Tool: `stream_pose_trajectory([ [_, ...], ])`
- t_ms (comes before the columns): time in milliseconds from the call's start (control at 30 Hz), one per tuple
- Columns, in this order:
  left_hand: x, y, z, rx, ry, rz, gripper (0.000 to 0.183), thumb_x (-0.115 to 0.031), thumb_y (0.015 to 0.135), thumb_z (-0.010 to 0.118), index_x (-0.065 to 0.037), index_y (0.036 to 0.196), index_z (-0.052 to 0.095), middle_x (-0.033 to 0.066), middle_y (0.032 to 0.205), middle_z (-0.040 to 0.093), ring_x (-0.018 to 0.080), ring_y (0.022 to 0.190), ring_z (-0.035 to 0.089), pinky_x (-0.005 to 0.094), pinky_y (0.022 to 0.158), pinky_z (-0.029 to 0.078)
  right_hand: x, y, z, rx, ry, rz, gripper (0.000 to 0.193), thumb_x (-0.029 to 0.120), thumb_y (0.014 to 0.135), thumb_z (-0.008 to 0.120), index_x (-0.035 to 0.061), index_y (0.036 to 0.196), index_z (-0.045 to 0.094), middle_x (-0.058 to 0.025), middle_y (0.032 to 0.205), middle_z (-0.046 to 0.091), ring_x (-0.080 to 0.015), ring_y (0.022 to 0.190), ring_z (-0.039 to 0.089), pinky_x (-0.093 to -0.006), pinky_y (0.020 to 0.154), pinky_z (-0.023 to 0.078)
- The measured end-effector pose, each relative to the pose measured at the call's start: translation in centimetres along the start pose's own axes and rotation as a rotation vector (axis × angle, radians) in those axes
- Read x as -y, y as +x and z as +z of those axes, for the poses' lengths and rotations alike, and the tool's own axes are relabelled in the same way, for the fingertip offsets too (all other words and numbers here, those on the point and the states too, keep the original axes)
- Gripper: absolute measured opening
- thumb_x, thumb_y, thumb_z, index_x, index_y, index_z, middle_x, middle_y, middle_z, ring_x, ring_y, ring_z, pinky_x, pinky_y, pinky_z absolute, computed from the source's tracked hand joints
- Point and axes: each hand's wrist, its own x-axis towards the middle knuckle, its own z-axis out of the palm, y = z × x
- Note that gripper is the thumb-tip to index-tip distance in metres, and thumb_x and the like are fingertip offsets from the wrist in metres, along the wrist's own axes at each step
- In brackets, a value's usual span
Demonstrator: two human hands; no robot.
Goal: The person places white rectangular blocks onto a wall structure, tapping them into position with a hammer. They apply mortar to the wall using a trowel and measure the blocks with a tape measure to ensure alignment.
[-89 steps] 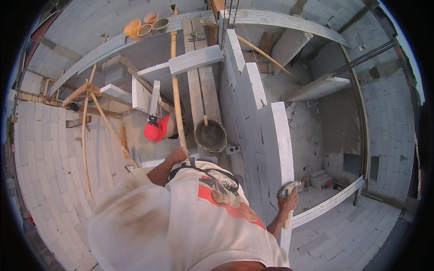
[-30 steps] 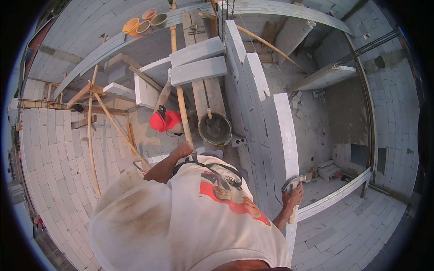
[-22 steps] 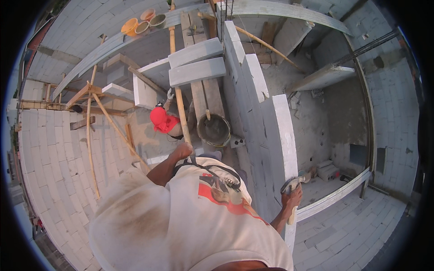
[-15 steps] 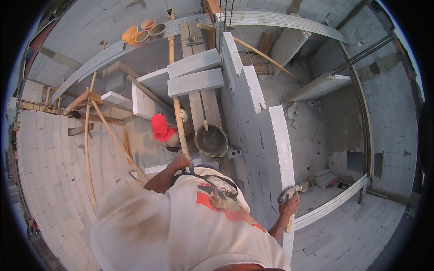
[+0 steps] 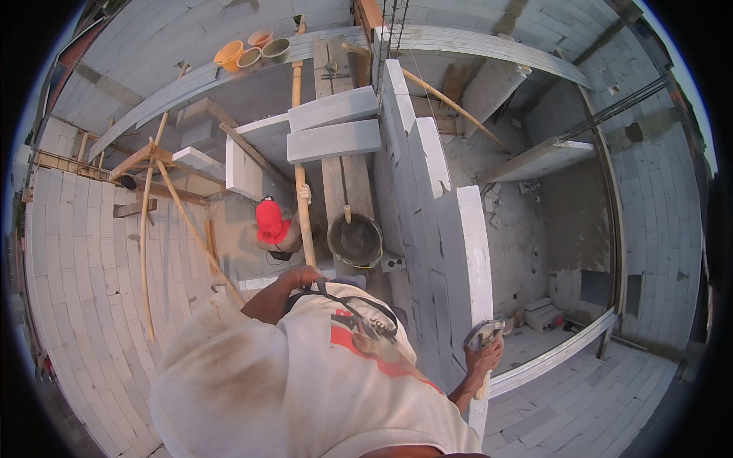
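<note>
At the lower end of a bamboo pole (image 5: 297,84), my left hand (image 5: 304,275) is closed around it. My right hand (image 5: 484,356) grips a hand tool (image 5: 484,333) with a grey metal head and a pale wooden handle; its exact kind is unclear. That hand is at the top edge of a white block wall (image 5: 475,259), which runs away from me on the right. Two long pale blocks (image 5: 334,142) lie side by side across the pole and a plank (image 5: 331,179). Beyond my body, a black bucket (image 5: 356,240) holds grey mortar and a stick-like handle.
Below on the left, a person in a red head covering (image 5: 270,221) has a gloved hand at the pole. Several buckets (image 5: 229,56) stand on the far ledge. Bamboo props (image 5: 145,252) lean at left. Rebar (image 5: 622,99) juts out at the right.
The view has shifted slightly, moving the wall and my right hand a little left in the picture. Both hands keep their holds. The person below has lowered their head slightly.
</note>
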Motion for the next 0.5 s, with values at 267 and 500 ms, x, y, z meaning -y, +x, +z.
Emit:
stream_pose_trajectory([
  [267,-3.9,-3.1,-1.0,-0.387,0.406,0.147,0.015,-0.019,0.075,0.069,-0.007,0.081,0.075,0.0182,0.080,0.072,0.0383,0.079,0.071,0.0461,0.072,0.058,4.0,-3.5,-5.3,-0.291,0.091,-0.366,0.094,-0.003,0.070,0.078,0.0072,0.156,0.041,-0.0217,0.140,0.055,-0.0416,0.134,0.050,-0.0535,0.115,0.039],
  [500,-2.8,-2.4,-1.3,-0.248,1.057,0.369,0.013,-0.020,0.071,0.071,-0.008,0.073,0.077,0.0156,0.078,0.074,0.0360,0.077,0.075,0.0477,0.069,0.060,8.1,-6.0,-2.8,0.036,0.282,-0.354,0.069,-0.001,0.075,0.077,0.0047,0.140,0.057,-0.0161,0.104,0.063,-0.0338,0.098,0.062,-0.0466,0.090,0.050],
])
